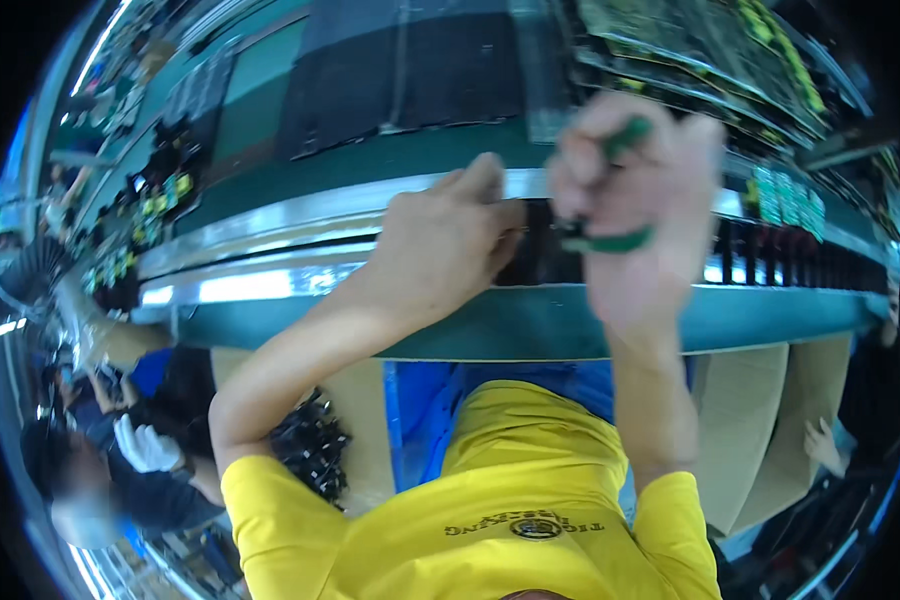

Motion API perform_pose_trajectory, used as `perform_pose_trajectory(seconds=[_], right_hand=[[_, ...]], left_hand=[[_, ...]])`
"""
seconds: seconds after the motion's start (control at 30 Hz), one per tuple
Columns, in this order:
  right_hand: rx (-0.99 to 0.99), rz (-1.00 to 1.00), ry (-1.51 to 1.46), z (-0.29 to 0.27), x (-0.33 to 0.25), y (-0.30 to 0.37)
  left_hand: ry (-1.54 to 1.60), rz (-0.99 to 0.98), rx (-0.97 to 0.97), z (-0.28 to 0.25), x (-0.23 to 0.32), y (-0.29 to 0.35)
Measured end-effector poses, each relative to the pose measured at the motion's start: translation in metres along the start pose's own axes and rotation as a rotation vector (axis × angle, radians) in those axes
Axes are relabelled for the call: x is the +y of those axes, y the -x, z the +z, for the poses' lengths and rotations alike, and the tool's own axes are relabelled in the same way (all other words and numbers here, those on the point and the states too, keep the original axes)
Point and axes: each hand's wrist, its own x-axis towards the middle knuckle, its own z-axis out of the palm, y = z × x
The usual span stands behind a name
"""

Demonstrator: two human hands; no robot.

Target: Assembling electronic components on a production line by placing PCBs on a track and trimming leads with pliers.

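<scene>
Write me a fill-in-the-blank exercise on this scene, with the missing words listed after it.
The tool in the right hand has ____ handles.
The left hand, wearing no glove, is ____.
The person's shirt is ____.
At lower left, a co-worker's glove is ____.

Missing words: green; bare; yellow; white.

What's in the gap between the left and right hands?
In the head view, a dark part lies between the left hand and right hand, with a silvery rail showing just beyond it; its exact shape is unclear.
</scene>
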Motion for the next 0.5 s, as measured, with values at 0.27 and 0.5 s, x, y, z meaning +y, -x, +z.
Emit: perform_pose_trajectory(seconds=[0.27,0.5], right_hand=[[-0.019,-0.071,0.030,-0.001,0.036,-0.008],[0.051,-0.077,0.198,0.008,0.042,-0.011]], left_hand=[[0.034,-0.052,-0.037,-0.008,0.001,0.000],[0.035,-0.026,0.004,-0.001,-0.001,-0.001]])
